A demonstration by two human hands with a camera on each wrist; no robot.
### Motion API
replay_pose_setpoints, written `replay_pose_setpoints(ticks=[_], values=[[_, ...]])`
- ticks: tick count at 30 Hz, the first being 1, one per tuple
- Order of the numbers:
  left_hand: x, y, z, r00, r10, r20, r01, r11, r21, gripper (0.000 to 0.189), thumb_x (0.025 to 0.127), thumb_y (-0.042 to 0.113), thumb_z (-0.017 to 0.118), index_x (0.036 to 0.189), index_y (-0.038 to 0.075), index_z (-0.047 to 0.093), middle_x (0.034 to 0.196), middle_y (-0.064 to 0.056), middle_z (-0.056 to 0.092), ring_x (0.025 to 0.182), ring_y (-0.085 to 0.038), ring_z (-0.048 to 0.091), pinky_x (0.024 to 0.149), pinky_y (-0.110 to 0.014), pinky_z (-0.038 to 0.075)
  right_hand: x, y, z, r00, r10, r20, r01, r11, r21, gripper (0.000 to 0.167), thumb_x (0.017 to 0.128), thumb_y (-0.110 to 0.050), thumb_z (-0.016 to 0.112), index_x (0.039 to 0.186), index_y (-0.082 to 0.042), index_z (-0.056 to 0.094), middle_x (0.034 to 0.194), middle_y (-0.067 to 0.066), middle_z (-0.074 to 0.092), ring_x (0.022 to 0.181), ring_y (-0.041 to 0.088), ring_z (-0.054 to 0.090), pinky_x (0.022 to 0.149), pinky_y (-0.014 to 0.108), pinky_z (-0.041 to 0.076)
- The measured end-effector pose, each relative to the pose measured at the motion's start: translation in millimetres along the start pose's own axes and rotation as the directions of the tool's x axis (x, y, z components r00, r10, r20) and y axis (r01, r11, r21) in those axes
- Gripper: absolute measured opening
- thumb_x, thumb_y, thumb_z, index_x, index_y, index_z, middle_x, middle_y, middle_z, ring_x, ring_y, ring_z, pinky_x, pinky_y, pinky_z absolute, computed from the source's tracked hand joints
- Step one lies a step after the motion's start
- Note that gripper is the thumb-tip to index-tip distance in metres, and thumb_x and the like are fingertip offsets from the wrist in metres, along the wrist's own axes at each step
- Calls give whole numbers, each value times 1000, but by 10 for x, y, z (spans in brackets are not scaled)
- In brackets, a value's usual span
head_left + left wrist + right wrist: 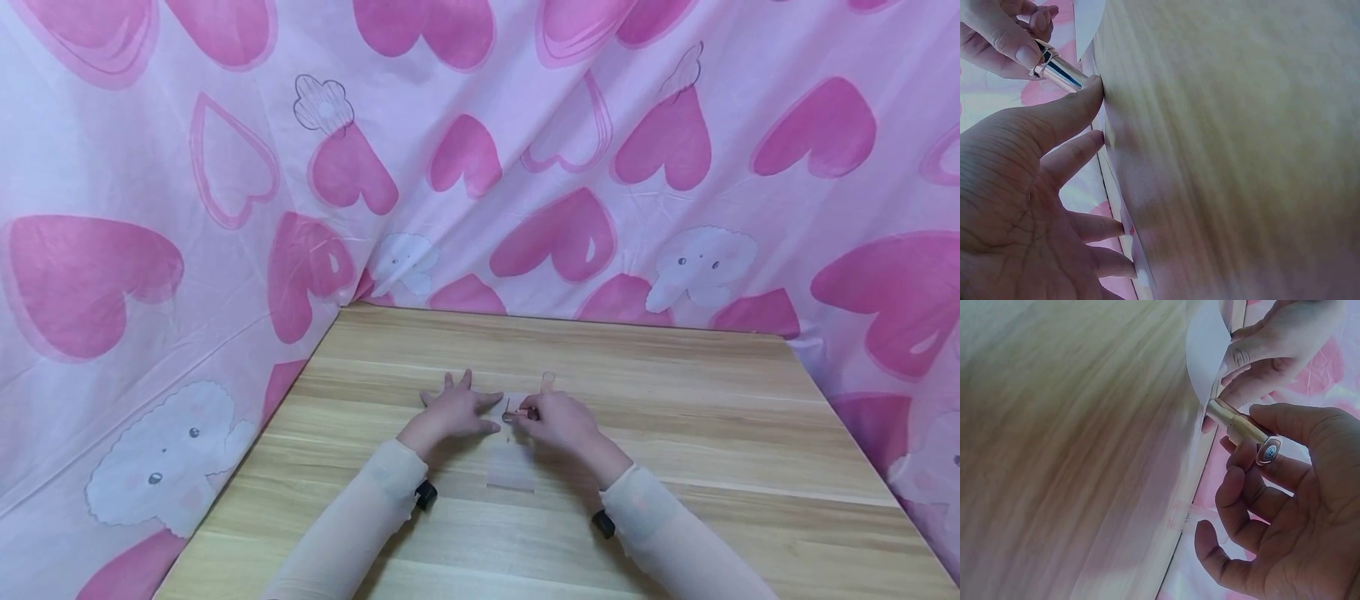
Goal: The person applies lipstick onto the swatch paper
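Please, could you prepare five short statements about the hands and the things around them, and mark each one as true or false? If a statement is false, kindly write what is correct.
1. The right hand holds a shiny tube. True.
2. The left hand has its fingers spread apart. True.
3. Both sleeves are dark blue. False: both sleeves are pale.
4. A pale sheet lies on the wooden table. True.
5. Behind the table, everything is plain green. False: a pink cloth with hearts hangs there.
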State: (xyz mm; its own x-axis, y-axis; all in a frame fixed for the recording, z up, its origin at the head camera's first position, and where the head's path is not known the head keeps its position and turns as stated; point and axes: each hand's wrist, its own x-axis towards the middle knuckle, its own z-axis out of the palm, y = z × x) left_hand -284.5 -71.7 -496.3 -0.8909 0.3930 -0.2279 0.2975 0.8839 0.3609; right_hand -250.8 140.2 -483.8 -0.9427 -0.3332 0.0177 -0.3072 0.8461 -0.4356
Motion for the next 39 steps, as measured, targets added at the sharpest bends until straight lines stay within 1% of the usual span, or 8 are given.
replay_pose_setpoints(ticks=[11, 18, 23, 25, 28, 31, 35, 39], values=[[3, -6, 9, 1000, 8, -3, -8, 1000, 2, 60, 87, 59, 70, 143, 45, 54, 164, -23, 15, 144, -61, 6, 93, -91, 5, -40, -3, -23, 999, -30, -22, 30, 999, 13, 15, 92, -33, 73, 100, -20, 77, 72, -12, 62, 62, 7, 53, 59, 31, 48], [0, -55, 30, 1000, 16, -9, -16, 1000, -3, 62, 87, 62, 67, 145, 45, 51, 164, -23, 14, 142, -62, 6, 93, -91, 3, -85, -10, -36, 999, -35, -38, 36, 999, 19, 17, 92, -31, 74, 103, -19, 77, 76, -12, 64, 66, 7, 55, 63, 31, 50], [-50, -92, 14, 999, 20, -26, -20, 1000, -3, 63, 87, 63, 66, 146, 47, 48, 165, -22, 11, 142, -62, 5, 93, -91, 4, -125, 3, -56, 999, -23, -33, 25, 998, 50, 16, 92, -32, 74, 102, -20, 77, 73, -13, 62, 64, 7, 54, 63, 31, 50], [-103, -96, 8, 999, 30, -38, -29, 1000, 5, 64, 87, 63, 66, 146, 48, 48, 164, -22, 12, 142, -62, 6, 93, -90, 7, -147, 14, -61, 999, -24, -33, 27, 997, 66, 15, 92, -32, 74, 101, -20, 77, 71, -14, 60, 62, 7, 53, 61, 30, 49], [-223, -91, 13, 997, 47, -56, -47, 999, 8, 63, 87, 62, 67, 146, 46, 49, 164, -23, 14, 141, -64, 9, 94, -90, 9, -192, 35, -65, 999, -37, -36, 40, 997, 72, 11, 93, -31, 73, 96, -21, 76, 68, -15, 58, 60, 7, 52, 58, 29, 47], [-372, -66, 14, 997, 48, -56, -48, 999, -4, 62, 88, 61, 67, 146, 44, 50, 164, -24, 13, 142, -63, 8, 96, -89, 7, -245, 61, -66, 998, -51, -38, 53, 996, 71, 8, 93, -30, 72, 91, -22, 74, 67, -14, 57, 59, 7, 50, 56, 28, 44], [-552, -17, 30, 998, 43, -55, -44, 999, -13, 60, 88, 59, 68, 145, 45, 51, 165, -22, 13, 143, -61, 6, 96, -89, 4, -317, 79, -68, 998, -55, -44, 58, 996, 70, 12, 94, -31, 70, 85, -24, 72, 64, -13, 54, 58, 7, 47, 54, 27, 41], [-696, 42, 83, 996, 80, -36, -80, 997, 1, 60, 89, 59, 67, 145, 43, 53, 163, -25, 16, 141, -64, 8, 95, -90, 7, -389, 76, -50, 995, -80, -58, 82, 996, 33, 14, 94, -32, 71, 82, -25, 71, 62, -14, 51, 55, 5, 45, 52, 26, 38]])
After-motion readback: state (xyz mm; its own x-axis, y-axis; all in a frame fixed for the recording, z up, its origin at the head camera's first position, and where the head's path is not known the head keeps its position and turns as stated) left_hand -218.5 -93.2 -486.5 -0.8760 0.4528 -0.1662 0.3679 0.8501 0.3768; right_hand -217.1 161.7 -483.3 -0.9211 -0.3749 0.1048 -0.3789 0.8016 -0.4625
